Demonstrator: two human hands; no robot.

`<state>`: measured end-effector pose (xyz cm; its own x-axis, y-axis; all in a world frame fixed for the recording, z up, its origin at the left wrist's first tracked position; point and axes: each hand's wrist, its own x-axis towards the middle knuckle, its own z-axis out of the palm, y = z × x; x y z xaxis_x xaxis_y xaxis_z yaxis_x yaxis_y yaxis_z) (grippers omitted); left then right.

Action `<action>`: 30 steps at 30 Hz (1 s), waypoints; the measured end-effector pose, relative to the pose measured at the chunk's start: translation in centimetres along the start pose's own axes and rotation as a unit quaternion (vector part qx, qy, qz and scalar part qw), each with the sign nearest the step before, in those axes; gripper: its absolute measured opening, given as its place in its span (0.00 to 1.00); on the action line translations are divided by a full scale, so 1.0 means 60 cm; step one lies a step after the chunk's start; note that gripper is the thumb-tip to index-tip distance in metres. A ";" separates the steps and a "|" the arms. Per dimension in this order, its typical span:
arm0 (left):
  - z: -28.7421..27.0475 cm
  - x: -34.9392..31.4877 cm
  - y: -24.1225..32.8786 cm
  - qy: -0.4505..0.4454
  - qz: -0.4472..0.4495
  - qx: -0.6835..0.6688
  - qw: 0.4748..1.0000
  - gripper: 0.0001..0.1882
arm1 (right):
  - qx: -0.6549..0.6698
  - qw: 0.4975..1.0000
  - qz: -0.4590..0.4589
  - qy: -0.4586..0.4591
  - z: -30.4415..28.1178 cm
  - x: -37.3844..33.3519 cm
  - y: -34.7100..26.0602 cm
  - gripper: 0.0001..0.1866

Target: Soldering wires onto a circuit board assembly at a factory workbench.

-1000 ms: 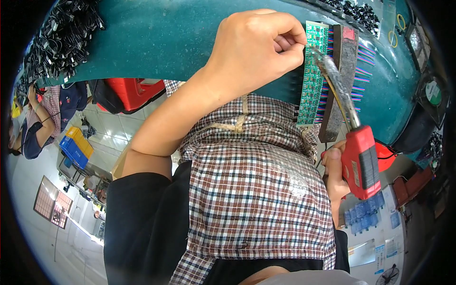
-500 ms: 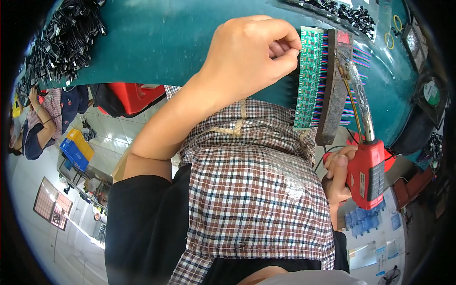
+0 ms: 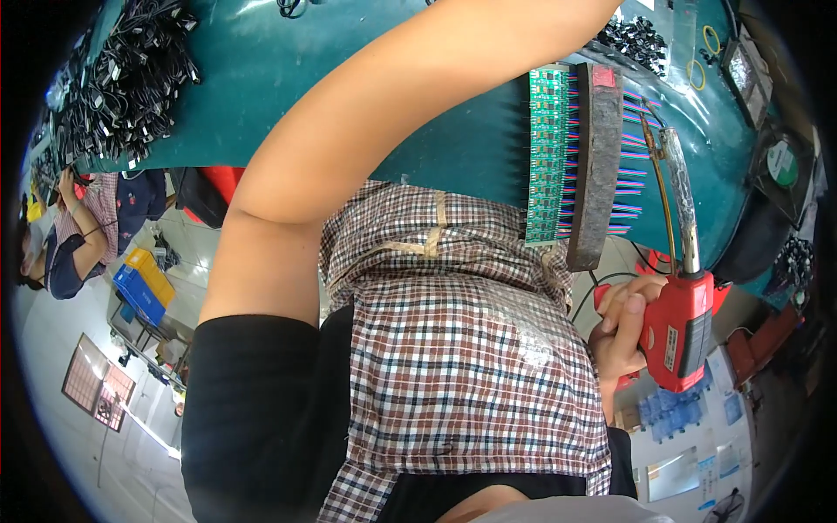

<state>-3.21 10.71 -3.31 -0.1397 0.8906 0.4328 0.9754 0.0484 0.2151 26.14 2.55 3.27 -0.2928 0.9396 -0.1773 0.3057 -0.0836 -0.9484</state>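
While the left arm crosses the teal table, its hand is out of view.
Right hand: fingers wrapped around one red soldering gun just right of the green circuit-board strip.
Label: pale rectangle on the gun's side.

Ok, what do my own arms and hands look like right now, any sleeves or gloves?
The left arm is bare below a short black sleeve that ends above the elbow; its hand is out of view past the top edge. The right hand is bare, with no glove; its wrist and arm are hidden behind the checked cloth on the chest.
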 end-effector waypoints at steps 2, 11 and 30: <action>-0.008 0.008 0.007 -0.096 -0.015 0.012 0.995 0.06 | -0.007 1.000 0.001 0.001 -0.001 -0.003 0.002 0.06; -0.017 -0.005 -0.012 -0.030 0.046 -0.018 0.998 0.05 | 0.012 1.000 0.005 0.001 0.002 0.002 -0.001 0.05; -0.075 -0.169 0.036 -0.055 -0.230 -0.430 0.871 0.05 | -0.066 0.987 -0.042 -0.143 -0.013 0.010 0.009 0.04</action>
<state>-0.48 -0.26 -3.29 -0.4185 0.9068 0.0507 0.3251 0.0975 0.9406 26.80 3.33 2.88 -0.5598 0.8080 -0.1839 0.3796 0.0528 -0.9236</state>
